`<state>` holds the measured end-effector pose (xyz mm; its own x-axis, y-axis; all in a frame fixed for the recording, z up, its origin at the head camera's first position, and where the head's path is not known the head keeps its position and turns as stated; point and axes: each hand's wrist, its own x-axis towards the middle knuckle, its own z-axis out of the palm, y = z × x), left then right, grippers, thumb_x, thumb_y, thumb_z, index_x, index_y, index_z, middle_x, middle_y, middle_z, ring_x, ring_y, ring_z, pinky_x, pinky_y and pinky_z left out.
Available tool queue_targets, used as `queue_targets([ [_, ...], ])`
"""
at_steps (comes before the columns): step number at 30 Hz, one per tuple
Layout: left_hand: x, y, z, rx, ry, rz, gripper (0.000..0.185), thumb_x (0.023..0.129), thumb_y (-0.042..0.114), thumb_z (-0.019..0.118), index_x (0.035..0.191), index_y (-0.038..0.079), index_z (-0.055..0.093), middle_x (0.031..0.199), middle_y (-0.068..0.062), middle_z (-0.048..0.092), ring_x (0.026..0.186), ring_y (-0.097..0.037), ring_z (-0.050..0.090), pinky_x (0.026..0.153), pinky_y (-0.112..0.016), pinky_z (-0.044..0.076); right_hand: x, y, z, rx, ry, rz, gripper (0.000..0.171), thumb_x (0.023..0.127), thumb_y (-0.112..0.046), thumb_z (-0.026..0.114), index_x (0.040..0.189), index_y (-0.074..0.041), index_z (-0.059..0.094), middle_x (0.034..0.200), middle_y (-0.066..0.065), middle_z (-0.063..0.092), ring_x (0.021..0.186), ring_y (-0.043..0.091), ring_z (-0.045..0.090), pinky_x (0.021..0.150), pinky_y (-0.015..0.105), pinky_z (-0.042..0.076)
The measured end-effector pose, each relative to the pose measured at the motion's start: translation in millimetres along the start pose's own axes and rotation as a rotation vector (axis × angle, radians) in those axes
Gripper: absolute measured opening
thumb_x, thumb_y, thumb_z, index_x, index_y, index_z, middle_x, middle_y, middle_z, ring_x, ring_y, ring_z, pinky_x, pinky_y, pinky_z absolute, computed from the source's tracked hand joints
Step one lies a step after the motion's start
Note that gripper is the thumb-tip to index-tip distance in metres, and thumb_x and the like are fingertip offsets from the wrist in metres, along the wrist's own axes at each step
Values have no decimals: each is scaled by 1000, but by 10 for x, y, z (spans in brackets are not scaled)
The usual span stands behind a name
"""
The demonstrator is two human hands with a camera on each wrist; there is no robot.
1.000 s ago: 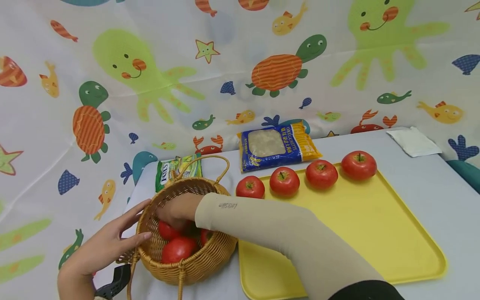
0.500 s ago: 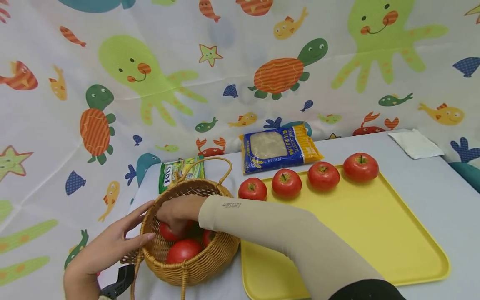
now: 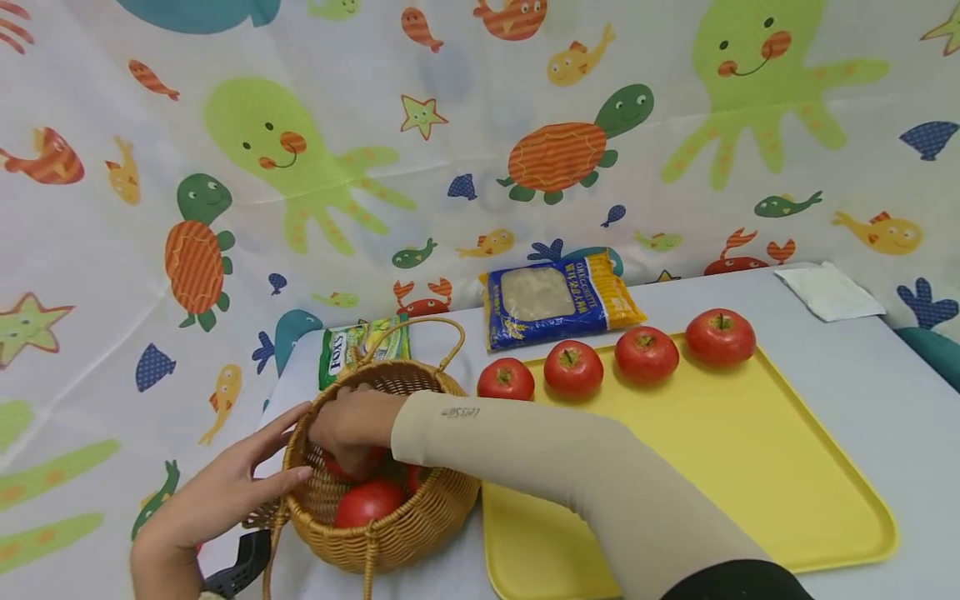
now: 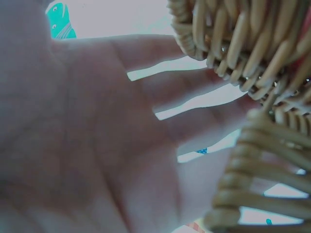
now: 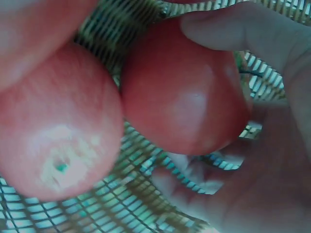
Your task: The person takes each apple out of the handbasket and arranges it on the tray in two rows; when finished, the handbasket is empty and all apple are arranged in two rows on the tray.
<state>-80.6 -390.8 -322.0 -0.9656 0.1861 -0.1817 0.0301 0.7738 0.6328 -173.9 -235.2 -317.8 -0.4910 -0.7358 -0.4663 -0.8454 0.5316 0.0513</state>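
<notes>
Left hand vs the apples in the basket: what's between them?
The basket's woven wall. In the head view, the left hand rests its fingers on the outside; apples sit inside. The left wrist view shows wicker against fingers.

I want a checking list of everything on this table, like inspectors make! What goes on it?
Surface: grey table, bearing a yellow tray.
Job's things: wicker basket with red apples inside, one plainly showing; four red apples in a row along the tray's far edge.
Clutter: blue and yellow packet, green packet behind the basket, white cloth at the far right corner.
Hands: left hand with straight fingers against the basket's outer wall; right hand inside the basket, fingers round an apple.
Cables: nothing seen.
Surroundings: sea-animal curtain behind the table; a black object near the left wrist, too little showing to name.
</notes>
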Motion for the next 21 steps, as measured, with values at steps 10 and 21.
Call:
queue_targets([
  [10, 7, -3, -1, -6, -12, -15, 70, 104, 31, 60, 164, 19, 24, 163, -24, 28, 142, -59, 29, 98, -74, 41, -275, -13, -180, -29, -77, -93, 48, 86, -25, 81, 127, -34, 58, 111, -15, 59, 100, 6, 52, 81, 24, 52],
  [21, 6, -52, -11, -53, -20, -33, 71, 106, 32, 56, 163, 9, 23, 163, -29, 24, 143, -61, 24, 98, -74, 41, -807, 543, -360, 152, 199, -329, 71, 81, -38, 83, 141, -22, 47, 117, -7, 51, 104, 7, 52, 81, 19, 51],
])
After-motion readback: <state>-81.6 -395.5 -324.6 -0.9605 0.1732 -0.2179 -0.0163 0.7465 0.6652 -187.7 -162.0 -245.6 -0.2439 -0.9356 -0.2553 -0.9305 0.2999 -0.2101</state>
